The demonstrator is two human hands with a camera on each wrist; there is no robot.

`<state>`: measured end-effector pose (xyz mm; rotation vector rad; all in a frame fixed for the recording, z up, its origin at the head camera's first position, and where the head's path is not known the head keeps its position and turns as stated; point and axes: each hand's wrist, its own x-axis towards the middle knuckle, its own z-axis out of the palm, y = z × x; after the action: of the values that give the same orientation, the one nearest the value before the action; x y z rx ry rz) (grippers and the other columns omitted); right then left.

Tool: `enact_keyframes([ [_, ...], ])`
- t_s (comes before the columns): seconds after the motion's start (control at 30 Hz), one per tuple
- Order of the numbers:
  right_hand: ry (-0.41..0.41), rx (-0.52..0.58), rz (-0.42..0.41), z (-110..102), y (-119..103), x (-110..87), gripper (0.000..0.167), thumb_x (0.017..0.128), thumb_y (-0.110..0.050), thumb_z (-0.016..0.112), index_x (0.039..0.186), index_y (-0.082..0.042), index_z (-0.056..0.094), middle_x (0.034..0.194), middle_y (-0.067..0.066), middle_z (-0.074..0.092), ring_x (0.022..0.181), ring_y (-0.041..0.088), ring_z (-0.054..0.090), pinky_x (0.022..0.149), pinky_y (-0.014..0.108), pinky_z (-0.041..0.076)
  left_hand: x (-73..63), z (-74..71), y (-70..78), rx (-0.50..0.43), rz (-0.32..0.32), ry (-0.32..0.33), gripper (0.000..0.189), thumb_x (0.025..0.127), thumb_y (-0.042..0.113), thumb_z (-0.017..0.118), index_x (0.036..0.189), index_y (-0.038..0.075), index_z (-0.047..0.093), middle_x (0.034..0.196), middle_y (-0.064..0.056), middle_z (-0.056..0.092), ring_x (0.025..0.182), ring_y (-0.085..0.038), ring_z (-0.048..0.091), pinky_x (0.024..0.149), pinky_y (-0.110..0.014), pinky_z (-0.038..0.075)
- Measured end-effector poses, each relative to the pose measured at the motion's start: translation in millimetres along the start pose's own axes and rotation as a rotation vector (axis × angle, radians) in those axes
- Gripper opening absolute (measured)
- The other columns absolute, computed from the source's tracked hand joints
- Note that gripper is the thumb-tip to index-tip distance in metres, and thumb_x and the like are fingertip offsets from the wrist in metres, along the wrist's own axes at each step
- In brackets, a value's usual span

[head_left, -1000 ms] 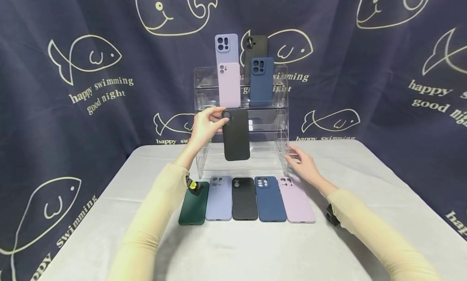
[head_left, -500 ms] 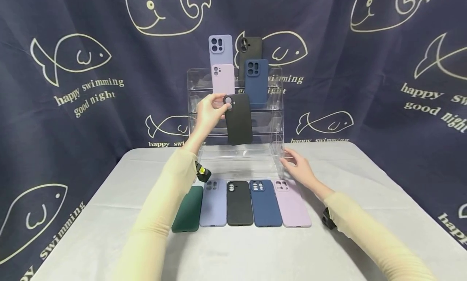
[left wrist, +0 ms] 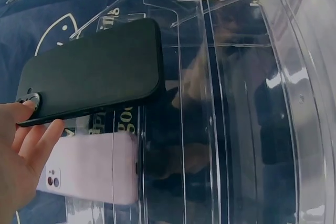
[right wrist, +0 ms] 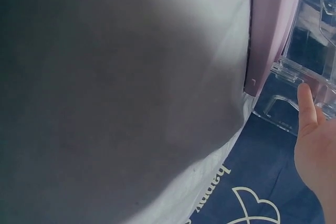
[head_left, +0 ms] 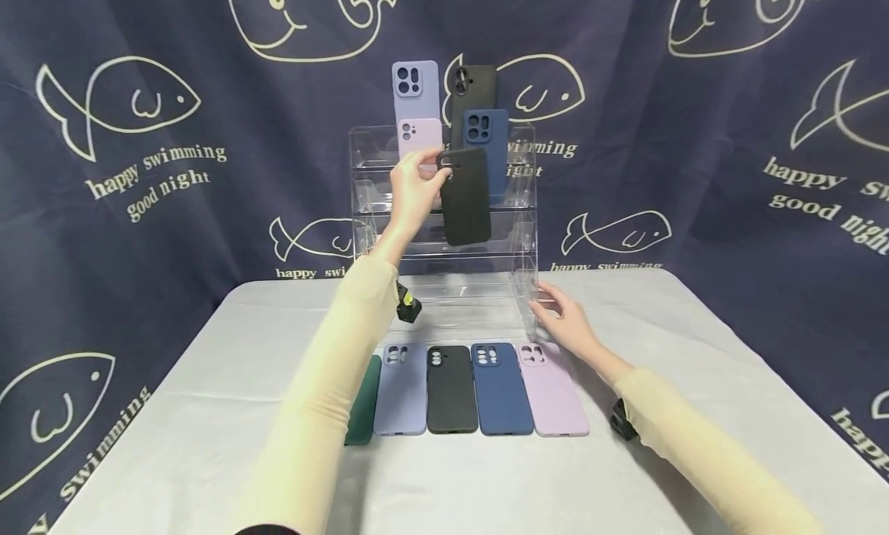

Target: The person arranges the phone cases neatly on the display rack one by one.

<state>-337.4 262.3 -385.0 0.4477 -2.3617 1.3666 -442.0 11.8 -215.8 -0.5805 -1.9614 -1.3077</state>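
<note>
My left hand [head_left: 415, 187] pinches a black phone case [head_left: 467, 203] by its upper corner at the camera cutout, thumb in front. The case hangs tilted before the clear display rack [head_left: 444, 311], overlapping a navy phone case [head_left: 496, 164] on an upper tier. In the left wrist view, a pink phone case [left wrist: 94, 169] stands just below the held one. My right hand [head_left: 566, 319] holds the rack's right side panel near its lower front, thumb in front; the panel shows between its fingers in the right wrist view. A lilac case [head_left: 420, 95] and another black case [head_left: 479, 87] stand on the top tier.
On the white table [head_left: 528, 481], a row of phone cases lies before the rack: green [head_left: 364, 408], lilac [head_left: 401, 396], black [head_left: 452, 396], navy [head_left: 501, 396] and pink [head_left: 553, 396]. My left sleeve covers part of the green one. A dark blue fish-print curtain [head_left: 278, 164] hangs behind.
My left hand has raised the black phone case from the rack's middle tiers to the upper ones, drifting slightly right. My right hand stays at the rack's side. The head view has shifted slightly.
</note>
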Motion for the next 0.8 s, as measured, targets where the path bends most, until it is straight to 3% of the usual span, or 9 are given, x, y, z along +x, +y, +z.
enact_keyframes([
  [0.07,-0.002,0.010,0.006,1.2,0.3,0.2,0.046,0.090,-0.001,0.058,0.131,0.013,0.043,0.116,0.037,0.056,0.101,0.047,0.060,0.076,0.009,0.052,2.1,5.1,-1.2,0.001,0.024,0.023,0.034,0.081,0.007,0.071,0.115,0.001,0.065,0.104,-0.015,0.066,0.083,-0.024,0.069,0.069,-0.016,0.056],
  [0.23,0.010,-0.009,0.007,4.3,14.2,3.4,0.047,0.091,-0.007,0.059,0.134,0.008,0.044,0.117,0.034,0.057,0.101,0.046,0.060,0.075,0.009,0.053,2.9,18.4,-6.4,0.007,0.070,0.056,0.033,0.083,0.007,0.070,0.115,0.003,0.066,0.102,-0.015,0.065,0.088,-0.022,0.067,0.079,-0.013,0.053],
  [0.47,0.019,-0.046,-0.008,5.7,37.7,7.6,0.050,0.092,-0.015,0.059,0.136,0.002,0.044,0.119,0.030,0.058,0.103,0.042,0.062,0.076,0.008,0.052,2.9,36.8,-12.5,-0.004,0.049,0.035,0.034,0.083,0.007,0.070,0.116,0.004,0.065,0.103,-0.014,0.065,0.088,-0.021,0.069,0.082,-0.013,0.053],
  [0.6,0.022,-0.037,-0.012,6.2,32.9,7.4,0.049,0.092,-0.013,0.060,0.135,0.003,0.045,0.118,0.031,0.058,0.102,0.042,0.062,0.075,0.006,0.051,2.5,42.2,-17.3,-0.010,0.015,0.022,0.033,0.083,0.007,0.070,0.115,0.004,0.065,0.107,-0.013,0.067,0.087,-0.020,0.069,0.080,-0.013,0.053],
  [0.8,0.016,-0.034,-0.016,4.1,5.7,2.8,0.046,0.090,-0.004,0.059,0.132,0.010,0.045,0.116,0.034,0.057,0.100,0.046,0.061,0.074,0.006,0.051,2.2,49.4,-24.7,0.007,-0.022,0.001,0.032,0.082,0.008,0.071,0.114,0.004,0.066,0.107,-0.011,0.068,0.085,-0.019,0.069,0.077,-0.014,0.054],
])
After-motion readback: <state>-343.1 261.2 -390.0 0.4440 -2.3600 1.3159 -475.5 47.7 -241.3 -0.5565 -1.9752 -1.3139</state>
